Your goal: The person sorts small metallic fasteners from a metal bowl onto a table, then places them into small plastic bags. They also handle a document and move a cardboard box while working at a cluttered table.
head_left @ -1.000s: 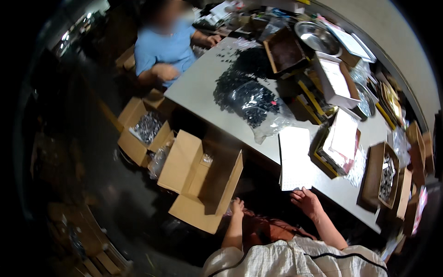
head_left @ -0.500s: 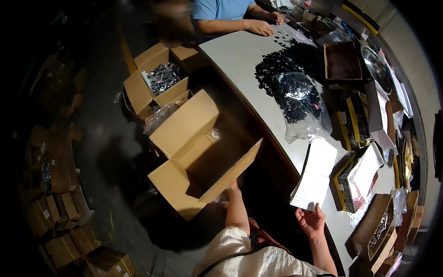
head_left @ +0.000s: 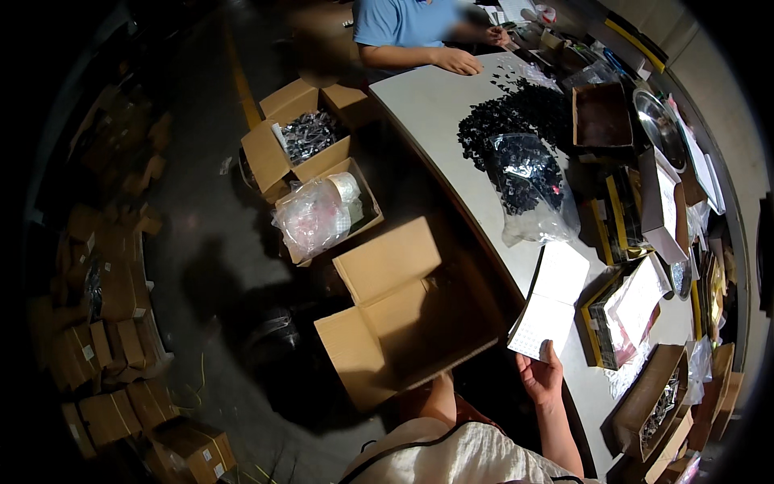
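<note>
Right grip [head_left: 542, 381]: closed on the near corner of the white printed sheets [head_left: 542, 323], thumb on top, fingers mostly beneath.
Left grip: cannot tell; the left forearm [head_left: 439, 401] reaches up to the open carton [head_left: 403, 315], whose near wall hides the fingers.
Sheets: creased across the middle, lying on the desk [head_left: 439, 105], near end jutting past its long left edge.
Carton: beside that edge, flaps spread.
Heap: small black pieces [head_left: 504, 117] toward the desk's far left corner, more inside the clear plastic bag [head_left: 532, 230].
Done: one corner of the sheets taken; carton opened.
Left: sheets not lifted clear of the desk, carton unclosed; seemingly an early stage.
</note>
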Available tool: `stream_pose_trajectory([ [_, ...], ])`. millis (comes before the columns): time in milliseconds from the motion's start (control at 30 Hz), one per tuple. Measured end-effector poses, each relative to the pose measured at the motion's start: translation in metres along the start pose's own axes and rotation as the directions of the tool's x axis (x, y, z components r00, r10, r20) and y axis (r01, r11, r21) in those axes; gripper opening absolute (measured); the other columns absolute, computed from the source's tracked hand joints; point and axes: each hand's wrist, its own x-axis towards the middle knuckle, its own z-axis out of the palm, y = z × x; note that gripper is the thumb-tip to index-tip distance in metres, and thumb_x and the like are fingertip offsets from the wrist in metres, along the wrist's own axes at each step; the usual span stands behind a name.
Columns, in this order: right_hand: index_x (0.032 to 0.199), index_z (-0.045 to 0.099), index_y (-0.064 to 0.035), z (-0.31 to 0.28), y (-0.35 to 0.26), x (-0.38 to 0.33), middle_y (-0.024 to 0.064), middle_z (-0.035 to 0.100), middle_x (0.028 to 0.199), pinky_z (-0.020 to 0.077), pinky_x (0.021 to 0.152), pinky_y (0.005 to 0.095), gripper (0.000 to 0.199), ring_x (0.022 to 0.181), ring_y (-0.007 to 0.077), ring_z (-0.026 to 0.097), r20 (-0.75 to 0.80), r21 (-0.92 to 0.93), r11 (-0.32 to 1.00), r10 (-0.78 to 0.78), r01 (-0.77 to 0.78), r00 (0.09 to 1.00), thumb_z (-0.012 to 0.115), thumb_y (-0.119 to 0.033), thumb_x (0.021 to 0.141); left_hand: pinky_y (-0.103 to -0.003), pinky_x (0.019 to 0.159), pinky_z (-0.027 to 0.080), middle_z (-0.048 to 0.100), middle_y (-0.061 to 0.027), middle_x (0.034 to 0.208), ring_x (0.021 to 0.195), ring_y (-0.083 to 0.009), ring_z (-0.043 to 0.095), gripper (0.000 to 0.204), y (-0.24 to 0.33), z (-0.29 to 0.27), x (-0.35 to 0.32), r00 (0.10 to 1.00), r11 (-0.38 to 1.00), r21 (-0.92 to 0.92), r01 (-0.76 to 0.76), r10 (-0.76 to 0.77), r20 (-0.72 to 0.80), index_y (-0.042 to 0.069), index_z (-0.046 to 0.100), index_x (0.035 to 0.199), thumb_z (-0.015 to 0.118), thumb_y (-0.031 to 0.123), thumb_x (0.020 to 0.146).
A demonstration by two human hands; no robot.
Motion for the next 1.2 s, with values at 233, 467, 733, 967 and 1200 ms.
stream_pose_trajectory([
  [233,0.135,0.052,-0.0069,-0.003,0.002,-0.005,0.0075,0.063,0.128,0.0506,0.098,0.0412,0.047,0.116,0.0252,0.061,0.019,-0.178,0.979,-0.093,0.095,0.995,0.067,-0.029,0.096,-0.048,0.104,0.048,0.072,-0.0071,0.117,0.112,-0.0281,0.066,0.054,-0.008,-0.038,-0.051,0.965,0.977,0.121,0.175,-0.145,-0.221,0.009,0.068,0.115,0.045,0.055,0.099],
  [467,0.140,0.049,-0.0038,-0.002,0.017,-0.038,0.0085,0.060,0.134,0.0425,0.108,0.0419,0.048,0.123,0.0246,0.057,0.031,-0.285,0.930,-0.233,0.232,0.972,0.063,-0.023,0.098,-0.038,0.063,0.053,0.071,-0.0093,0.081,0.070,-0.0312,0.068,0.015,0.065,-0.078,-0.183,0.869,-0.353,0.810,-0.468,-0.019,0.494,0.008,0.071,0.094,0.061,0.017,0.088],
  [733,0.139,0.050,-0.0046,0.025,0.086,-0.125,0.0081,0.060,0.134,0.0440,0.106,0.0414,0.047,0.123,0.0236,0.057,0.157,-0.266,0.815,-0.491,0.515,0.857,0.063,-0.019,0.096,-0.050,0.077,0.053,0.072,-0.0168,0.094,0.089,-0.0407,0.067,0.028,0.138,0.168,-0.381,0.319,-0.718,0.128,-0.685,-0.137,0.938,0.009,0.068,0.115,0.066,0.012,0.087],
  [967,0.126,0.060,-0.0003,0.065,0.239,-0.254,0.0069,0.067,0.121,0.0464,0.104,0.0383,0.040,0.115,0.0224,0.063,0.221,-0.216,0.814,-0.497,0.539,0.839,0.067,-0.017,0.091,-0.048,0.076,0.055,0.072,-0.0178,0.082,0.082,-0.0375,0.070,0.028,0.182,0.098,-0.348,0.426,-0.653,-0.007,-0.758,-0.503,0.752,0.007,0.070,0.087,0.057,0.030,0.094],
  [1200,0.123,0.061,-0.0009,0.061,0.325,-0.321,0.0065,0.069,0.114,0.0486,0.097,0.0362,0.045,0.108,0.0205,0.065,0.293,-0.363,0.795,-0.398,0.486,0.869,0.073,-0.015,0.083,-0.037,0.081,0.055,0.073,-0.0151,0.103,0.096,-0.0272,0.070,0.031,0.266,0.043,-0.353,0.525,-0.182,0.511,-0.840,-0.506,0.684,0.001,0.068,0.110,0.062,0.024,0.090],
])
